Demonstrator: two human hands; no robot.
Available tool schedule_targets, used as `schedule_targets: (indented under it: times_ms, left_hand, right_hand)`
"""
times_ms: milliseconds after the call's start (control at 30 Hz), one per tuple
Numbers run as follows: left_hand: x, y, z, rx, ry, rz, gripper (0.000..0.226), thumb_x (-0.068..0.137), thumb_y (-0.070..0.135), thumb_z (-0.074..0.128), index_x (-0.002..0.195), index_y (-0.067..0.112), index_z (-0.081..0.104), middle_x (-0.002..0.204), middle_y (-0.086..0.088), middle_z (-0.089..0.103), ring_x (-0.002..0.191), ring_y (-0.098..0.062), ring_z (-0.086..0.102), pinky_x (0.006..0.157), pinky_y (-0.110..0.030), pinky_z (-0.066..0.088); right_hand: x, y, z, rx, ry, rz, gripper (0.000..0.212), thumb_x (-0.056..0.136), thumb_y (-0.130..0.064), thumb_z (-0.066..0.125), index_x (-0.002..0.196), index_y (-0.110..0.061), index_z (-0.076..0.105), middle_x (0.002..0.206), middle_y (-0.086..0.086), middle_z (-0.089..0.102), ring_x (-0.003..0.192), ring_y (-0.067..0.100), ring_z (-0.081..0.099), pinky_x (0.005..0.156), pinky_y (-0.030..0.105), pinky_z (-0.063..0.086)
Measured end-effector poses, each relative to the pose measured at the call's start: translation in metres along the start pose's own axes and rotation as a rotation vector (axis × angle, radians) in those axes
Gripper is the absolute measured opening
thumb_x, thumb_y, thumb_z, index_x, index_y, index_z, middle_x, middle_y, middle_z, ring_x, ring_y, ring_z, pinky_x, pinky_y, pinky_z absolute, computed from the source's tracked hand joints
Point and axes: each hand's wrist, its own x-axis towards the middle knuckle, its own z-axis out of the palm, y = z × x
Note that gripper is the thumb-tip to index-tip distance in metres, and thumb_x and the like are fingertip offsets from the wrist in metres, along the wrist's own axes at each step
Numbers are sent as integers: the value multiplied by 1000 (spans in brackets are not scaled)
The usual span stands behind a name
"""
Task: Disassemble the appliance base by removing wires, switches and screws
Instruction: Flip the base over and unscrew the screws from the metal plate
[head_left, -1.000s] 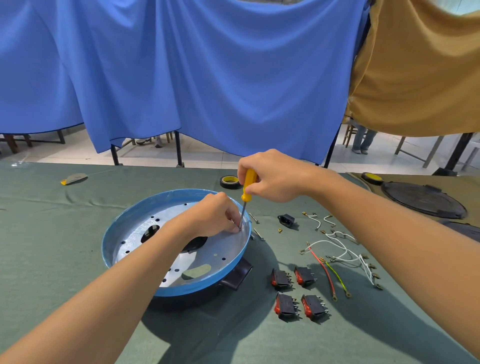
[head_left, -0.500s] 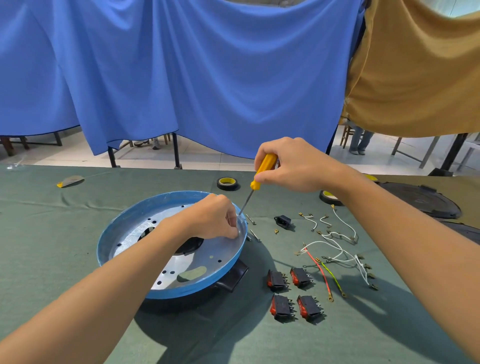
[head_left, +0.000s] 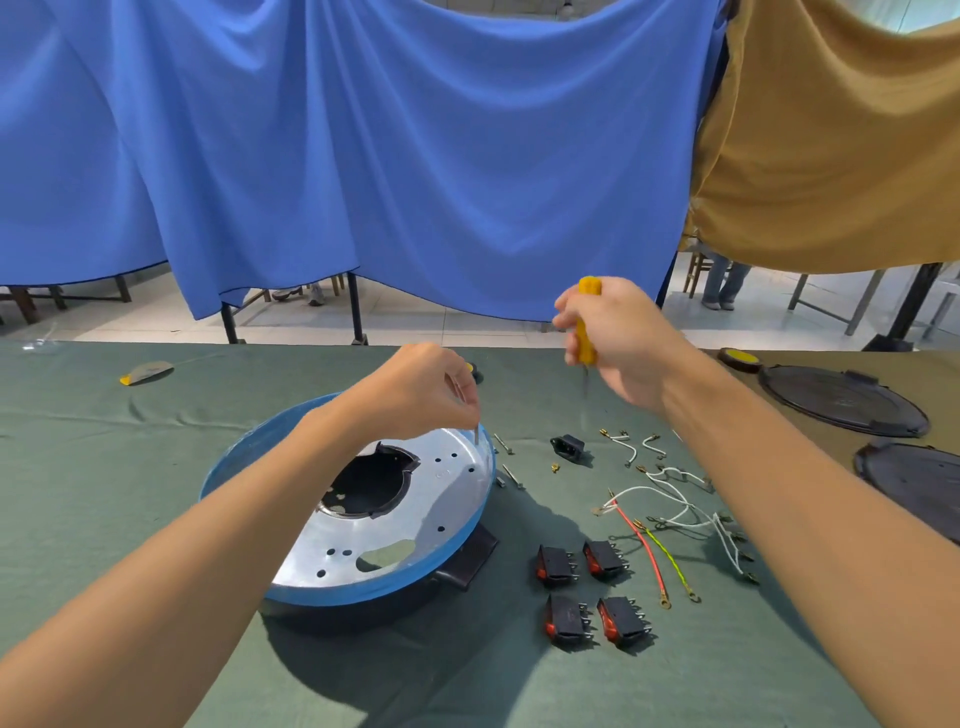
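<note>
The appliance base (head_left: 447, 499) lies on the worktop (head_left: 104, 493). Right of it, the grip of the right hand (head_left: 623, 338) clamps the screwdriver (head_left: 588, 348). Over its far rim, the left hand (head_left: 415, 395) pinches a screw (head_left: 476, 435), which could slip and drop back inside.

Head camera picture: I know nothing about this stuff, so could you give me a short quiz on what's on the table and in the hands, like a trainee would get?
1. How many red-and-black switches lie on the green cloth?
2. True or false: the right hand grips the yellow screwdriver, held clear of the blue base.
3. What does the left hand pinch just above the base's far rim? A: a screw. B: a coin. C: a switch.
Key: 1: four. 2: true. 3: A.
</note>
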Motion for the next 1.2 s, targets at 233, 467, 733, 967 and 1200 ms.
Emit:
schedule_targets:
  times_ms: [233,467,733,967,1200]
  left_hand:
    - [6,11,-2,-105,64,65,4,78,22,75,76,20,71,81,8,68,60,10,55,46,-7,37]
    - [12,6,8,-96,42,64,13,82,27,72,73,31,65,80,14,65,74,4,59,58,-6,43]
    - [2,-33,28,172,-59,-99,51,88,59,54,122,21,58,124,0,56,110,-17,50,91,-32,42]
    - [-10,-50,22,155,-55,-115,53,89,59,53,125,20,59,128,-1,57,110,-16,52,91,-30,43]
    - [-21,-68,8,151,-57,-173,49,90,53,55,126,21,58,132,-4,50,106,-18,54,91,-33,49]
  right_hand:
    - [-25,41,22,-176,-484,121,15,92,-7,62,102,2,68,62,-9,65,44,10,25,43,23,25]
    - [-20,51,26,-98,-409,148,22,97,-12,60,96,8,68,75,7,75,42,11,22,41,22,24]
    - [-10,61,50,-308,-72,356,24,94,-11,50,74,-3,61,83,20,68,45,17,38,41,22,29]
    - [-9,57,72,-58,-300,576,29,99,-14,46,72,-9,56,65,0,42,39,6,21,36,17,19]
    - [-8,49,94,96,-439,643,31,101,-17,46,74,-9,59,44,-5,45,36,4,21,33,15,22]
